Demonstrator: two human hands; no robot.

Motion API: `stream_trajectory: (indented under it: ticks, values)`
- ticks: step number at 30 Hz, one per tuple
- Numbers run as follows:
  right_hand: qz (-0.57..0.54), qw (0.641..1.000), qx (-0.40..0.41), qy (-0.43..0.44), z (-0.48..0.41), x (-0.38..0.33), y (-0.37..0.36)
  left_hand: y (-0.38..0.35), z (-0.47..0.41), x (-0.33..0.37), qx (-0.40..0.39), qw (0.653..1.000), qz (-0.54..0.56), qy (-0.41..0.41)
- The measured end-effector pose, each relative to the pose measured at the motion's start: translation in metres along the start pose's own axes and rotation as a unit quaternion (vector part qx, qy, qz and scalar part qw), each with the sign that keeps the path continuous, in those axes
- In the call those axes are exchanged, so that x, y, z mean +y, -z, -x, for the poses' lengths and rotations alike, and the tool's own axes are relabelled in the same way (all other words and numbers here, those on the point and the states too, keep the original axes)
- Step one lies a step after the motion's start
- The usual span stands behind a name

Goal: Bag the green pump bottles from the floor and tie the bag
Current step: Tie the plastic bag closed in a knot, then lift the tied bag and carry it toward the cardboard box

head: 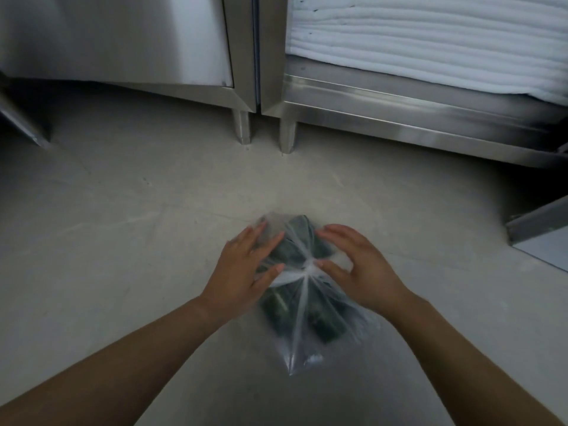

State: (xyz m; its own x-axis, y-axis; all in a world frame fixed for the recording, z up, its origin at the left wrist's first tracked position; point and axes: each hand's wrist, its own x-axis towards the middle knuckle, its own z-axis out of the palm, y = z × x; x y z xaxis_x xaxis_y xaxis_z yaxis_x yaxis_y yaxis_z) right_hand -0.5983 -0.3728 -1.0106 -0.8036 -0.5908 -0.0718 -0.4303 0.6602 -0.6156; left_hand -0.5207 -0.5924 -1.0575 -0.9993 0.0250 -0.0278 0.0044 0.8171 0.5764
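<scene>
Near centre on the grey concrete floor (pixel 123 241): clear plastic bag (pixel 310 339) holding dark green pump bottles (pixel 276 305), mouth gathered into a knot (pixel 309 265). Resting on either side, left hand (pixel 246 272) and right hand (pixel 362 269), fingers spread, gripping nothing, probably steadying the bundle.

a clear plastic bag (pixel 310 342) shows dark green bottles (pixel 278 309) inside. the floor (pixel 123 229) is pale grey, the cabinets (pixel 399 124) silver steel, the ribbed stack (pixel 430 41) white.

The clear plastic bag (pixel 307 348) lay on the floor (pixel 123 241), its neck gathered into a tight knot (pixel 308 265), dark green pump bottles (pixel 276 305) lying sideways inside.
</scene>
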Motion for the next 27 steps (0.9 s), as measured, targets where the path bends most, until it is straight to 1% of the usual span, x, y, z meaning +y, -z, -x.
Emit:
stream_trajectory:
  ticks: [2,5,7,10,14,16,20,25,27]
  values:
    - [0.007,0.999,-0.008,0.042,0.000,-0.003,-0.032,-0.007,0.000,-0.007,-0.006,1.000,-0.010,0.005]
    - [0.041,0.998,-0.012,0.053,-0.003,0.001,-0.064,-0.015,0.004,-0.014,-0.023,0.999,0.001,0.029]
    - [0.053,0.997,-0.019,0.061,-0.006,0.001,-0.074,-0.020,0.007,-0.021,-0.036,0.998,0.008,0.049]
    - [0.052,0.995,-0.021,0.085,-0.008,0.001,-0.083,-0.025,0.010,-0.032,-0.032,0.998,0.011,0.058]
    - [0.062,0.993,-0.026,0.098,-0.005,0.008,-0.091,-0.026,0.013,-0.046,-0.021,0.998,0.017,0.049]
    - [0.058,0.993,-0.005,0.102,-0.003,0.009,-0.094,-0.025,0.014,-0.048,-0.014,0.999,0.023,0.040]
    - [0.086,0.989,0.045,0.110,-0.001,0.007,-0.099,-0.024,0.018,-0.051,0.001,0.999,0.026,0.019]
    - [0.113,0.986,0.043,0.119,-0.005,-0.003,-0.096,-0.018,0.018,-0.046,0.021,0.999,0.030,0.012]
    - [0.103,0.985,0.044,0.128,-0.006,-0.007,-0.092,-0.014,0.017,-0.041,0.031,0.999,0.038,-0.003]
